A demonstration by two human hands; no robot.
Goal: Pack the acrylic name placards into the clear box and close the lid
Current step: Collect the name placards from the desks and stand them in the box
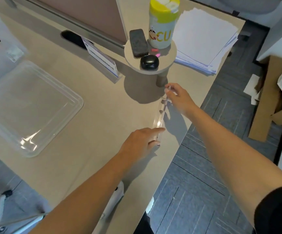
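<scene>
A clear acrylic placard (pixel 161 114) stands on edge near the table's right edge, seen almost end-on. My right hand (pixel 179 97) pinches its far end. My left hand (pixel 142 141) holds its near end between forefinger and thumb. A second placard (pixel 101 60) with a printed paper insert stands upright further back, left of a small round stand. The clear lid (pixel 30 108) lies flat on the table at the left. Part of the clear box (pixel 0 48) shows at the far left edge, blurred.
A small round stand (pixel 168 63) carries a yellow-capped bottle (pixel 162 22), a dark phone (pixel 138 43) and a black earbud case (pixel 149 62). A paper stack (pixel 207 41) lies behind it. The table's edge runs diagonally at the right, with carpet floor and cardboard (pixel 268 98) beyond.
</scene>
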